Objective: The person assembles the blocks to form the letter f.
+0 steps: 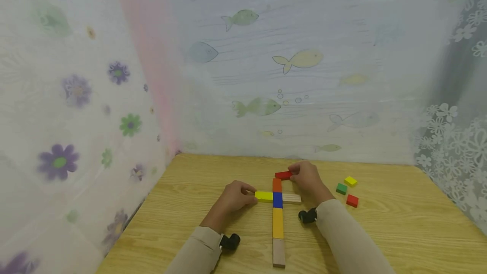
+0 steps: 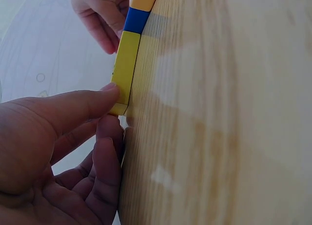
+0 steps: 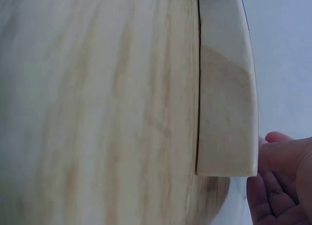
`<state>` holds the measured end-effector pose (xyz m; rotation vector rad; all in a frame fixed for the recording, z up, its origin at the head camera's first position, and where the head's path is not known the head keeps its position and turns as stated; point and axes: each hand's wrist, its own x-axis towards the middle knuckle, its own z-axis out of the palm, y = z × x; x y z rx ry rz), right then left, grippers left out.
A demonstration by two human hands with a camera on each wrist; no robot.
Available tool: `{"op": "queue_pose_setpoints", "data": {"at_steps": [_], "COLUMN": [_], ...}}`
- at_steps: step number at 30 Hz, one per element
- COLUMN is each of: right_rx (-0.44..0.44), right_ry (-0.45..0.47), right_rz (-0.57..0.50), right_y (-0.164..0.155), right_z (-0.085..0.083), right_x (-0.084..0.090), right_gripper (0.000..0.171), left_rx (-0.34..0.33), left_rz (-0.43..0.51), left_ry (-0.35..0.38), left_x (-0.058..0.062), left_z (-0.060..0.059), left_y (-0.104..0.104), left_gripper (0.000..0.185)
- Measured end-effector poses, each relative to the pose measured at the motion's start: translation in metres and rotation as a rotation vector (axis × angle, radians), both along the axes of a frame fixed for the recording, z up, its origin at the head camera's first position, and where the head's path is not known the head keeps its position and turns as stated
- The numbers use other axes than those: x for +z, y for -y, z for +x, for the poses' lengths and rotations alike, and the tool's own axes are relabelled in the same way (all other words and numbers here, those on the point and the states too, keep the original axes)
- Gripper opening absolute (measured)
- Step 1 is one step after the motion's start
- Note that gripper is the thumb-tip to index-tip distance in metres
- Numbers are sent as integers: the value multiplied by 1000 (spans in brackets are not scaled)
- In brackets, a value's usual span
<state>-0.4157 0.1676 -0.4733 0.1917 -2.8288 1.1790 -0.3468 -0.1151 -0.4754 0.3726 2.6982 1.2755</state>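
Wooden blocks lie in a cross on the table. At its left arm is a yellow block (image 1: 264, 197); my left hand (image 1: 237, 196) pinches the outer end between thumb and fingers. My right hand (image 1: 307, 176) grips the right end of a red block (image 1: 283, 175), set crosswise just beyond the orange block (image 1: 277, 185). A blue block (image 1: 277, 200) forms the centre, with a plain wood block (image 1: 291, 198) on its right. Toward me run an amber block (image 1: 278, 223) and another plain block (image 1: 279, 253). The right wrist view shows the plain block (image 3: 226, 103) close up; the red one is hidden there.
To the right lie a small yellow block (image 1: 350, 181), a green block (image 1: 341, 188) and a small red block (image 1: 352, 201). The wooden table (image 1: 399, 223) meets a fish-patterned curtain (image 1: 304, 130) at the back and a flowered curtain (image 1: 95, 130) on the left.
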Motion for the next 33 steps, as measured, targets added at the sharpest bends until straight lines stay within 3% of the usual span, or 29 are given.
{"op": "queue_pose_setpoints", "data": {"at_steps": [9, 18, 33], "right_rx": [3, 20, 63], "right_ry": [-18, 60, -25], "right_rz": [14, -38, 104], "right_y": [-2, -4, -21], "right_z": [1, 3, 5], "right_x": [2, 7, 14], "right_gripper": [34, 37, 38], "left_rx": [3, 3, 5], "left_rz": [2, 1, 8], "left_ry": [-2, 0, 8], "left_x": [0, 1, -2], "left_z": [-1, -2, -3], "left_y": [-1, -1, 1], "left_gripper": [30, 30, 29]}}
